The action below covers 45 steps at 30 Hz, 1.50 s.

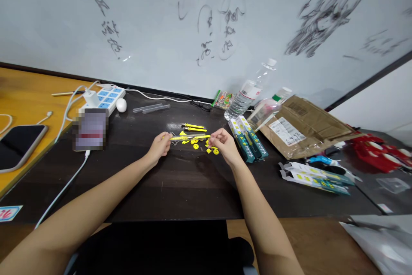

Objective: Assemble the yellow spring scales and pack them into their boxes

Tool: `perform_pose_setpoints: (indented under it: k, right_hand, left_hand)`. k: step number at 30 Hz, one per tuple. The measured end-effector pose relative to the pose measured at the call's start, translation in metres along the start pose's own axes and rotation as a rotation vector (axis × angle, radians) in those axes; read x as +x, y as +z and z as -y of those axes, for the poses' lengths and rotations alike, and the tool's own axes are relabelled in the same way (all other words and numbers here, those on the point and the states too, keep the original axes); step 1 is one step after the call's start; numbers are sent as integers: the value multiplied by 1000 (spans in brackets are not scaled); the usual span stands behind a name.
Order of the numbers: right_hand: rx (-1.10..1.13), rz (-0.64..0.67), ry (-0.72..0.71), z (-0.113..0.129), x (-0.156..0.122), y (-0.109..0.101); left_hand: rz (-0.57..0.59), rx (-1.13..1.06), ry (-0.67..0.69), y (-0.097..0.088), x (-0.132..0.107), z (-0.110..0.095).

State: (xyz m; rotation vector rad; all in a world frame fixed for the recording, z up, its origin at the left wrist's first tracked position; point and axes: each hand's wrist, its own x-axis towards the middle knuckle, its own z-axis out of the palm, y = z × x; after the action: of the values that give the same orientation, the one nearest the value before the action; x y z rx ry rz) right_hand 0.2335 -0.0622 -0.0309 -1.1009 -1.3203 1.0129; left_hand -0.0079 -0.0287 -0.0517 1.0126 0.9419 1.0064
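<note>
My left hand (160, 145) and my right hand (223, 142) each pinch one end of a thin yellow tool (189, 137), held level just above the dark table (180, 185). Small yellow parts (212, 150) lie scattered under it, among them round caps (196, 146). Two more yellow rods (194, 127) lie just behind. Right of my right hand are two green-and-white packaged tools (247, 137).
A power strip (104, 98) with a white egg-shaped thing (121, 104), clear tubes (151, 108) and a phone (19, 144) lie at the left. Plastic bottles (246, 95), a cardboard parcel (302, 127), more packaged tools (317, 176) and red items (380, 150) sit at the right. A whiteboard (206, 22) stands behind.
</note>
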Motion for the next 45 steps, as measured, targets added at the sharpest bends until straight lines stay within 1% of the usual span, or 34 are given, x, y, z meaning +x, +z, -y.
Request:
perform_pose_setpoints:
  k: [4,9,13,19,23,33,36,38,40,41,43,45]
  right_hand:
    - [12,-3,15,0,0,-1]
    - [25,63,44,0,-1,-2]
    - [1,75,57,-2,-1,-1]
    - [-3,90,46,-5,0,1]
    - [-11,100,43,-5,0,1]
    - [-23,68,-1,3,0,0]
    - [-37,-16,-6,2,3,-10]
    - [-132,-128,-20,-2,7,-21]
    - [-354,-231,-60,-8,10,-33]
    - [-499,-252,-81,-11,11,-37]
    - [-746,-223,-106,-18,13,-43]
    - [-886,-163,-98,-25,13,-43]
  left_hand:
    - [11,15,-9,0,1,1]
    - [18,18,-11,-1,1,1]
    - [19,22,-15,-1,0,1]
    - [49,42,-21,0,-1,1]
    - [48,34,-24,-1,-1,0]
    - [43,8,-36,0,0,0]
    - [23,-31,-28,-3,2,1]
    - [4,-65,-22,-4,3,2]
    - [-14,-94,-20,-5,4,2]
    - [-17,-105,-21,-5,4,2]
    - [-18,-111,-22,-5,4,2]
    - [-15,-101,-20,-5,4,2]
